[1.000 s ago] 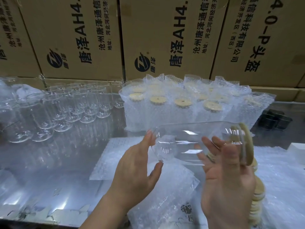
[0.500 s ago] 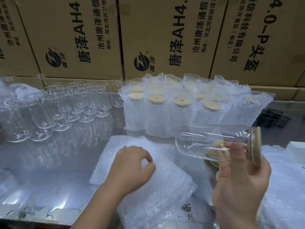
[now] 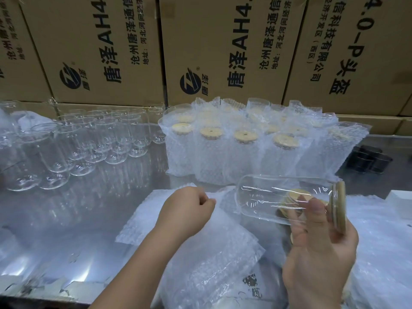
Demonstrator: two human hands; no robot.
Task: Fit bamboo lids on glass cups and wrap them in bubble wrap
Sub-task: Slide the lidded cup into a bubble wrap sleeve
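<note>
My right hand (image 3: 318,253) holds a clear glass cup (image 3: 274,197) on its side, base pointing left, with a round bamboo lid (image 3: 338,207) fitted on its mouth at the right. My left hand (image 3: 187,210) pinches the top sheet of a stack of bubble wrap bags (image 3: 200,253) lying on the steel table, just left of the cup. Loose bamboo lids (image 3: 294,195) show through the glass behind the cup.
Wrapped, lidded cups (image 3: 245,152) stand in rows at the back centre. Bare glass cups (image 3: 89,143) crowd the back left. Cardboard boxes (image 3: 223,47) wall off the rear. Dark metal pieces (image 3: 367,159) lie at the right. More bubble wrap (image 3: 383,253) covers the right side.
My left hand let go of the cup's base and dropped onto the bubble wrap stack, closing on a sheet. My right hand carried the lidded cup slightly right.
</note>
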